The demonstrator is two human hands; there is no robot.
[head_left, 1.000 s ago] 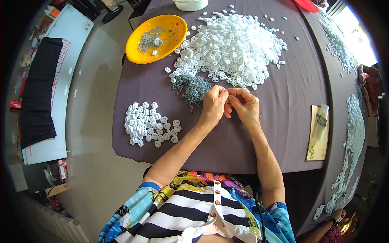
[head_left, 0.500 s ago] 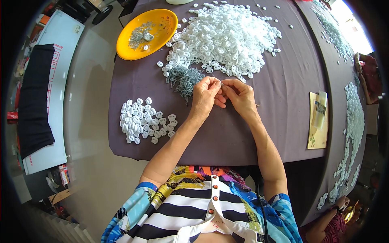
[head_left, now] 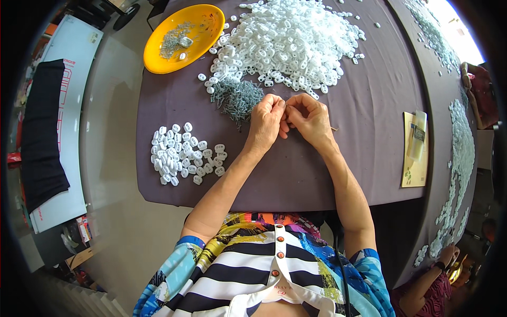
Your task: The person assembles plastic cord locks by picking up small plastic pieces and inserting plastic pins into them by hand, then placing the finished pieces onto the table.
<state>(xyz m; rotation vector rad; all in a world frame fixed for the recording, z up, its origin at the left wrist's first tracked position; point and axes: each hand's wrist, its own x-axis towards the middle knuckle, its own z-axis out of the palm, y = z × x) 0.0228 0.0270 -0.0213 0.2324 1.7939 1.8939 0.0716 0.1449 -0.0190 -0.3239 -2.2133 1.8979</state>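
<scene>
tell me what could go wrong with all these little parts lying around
1. The left hand is close beside the grey screw-like pieces, so a sideways knock might scatter them.
2. Those grey pieces lie at the edge of the large white heap, so the two could mix.
3. The left forearm passes close to the smaller white group and might brush pieces out of place.

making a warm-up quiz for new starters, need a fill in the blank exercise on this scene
The left hand and right hand are close together, with the small grey pieces nearer the ____ one.
The large white heap lies to the ____ of the yellow plate.
The shirt has stripes in black and ____.
The tan packet lies to the ____ of both hands.
Missing words: left; right; white; right
</scene>
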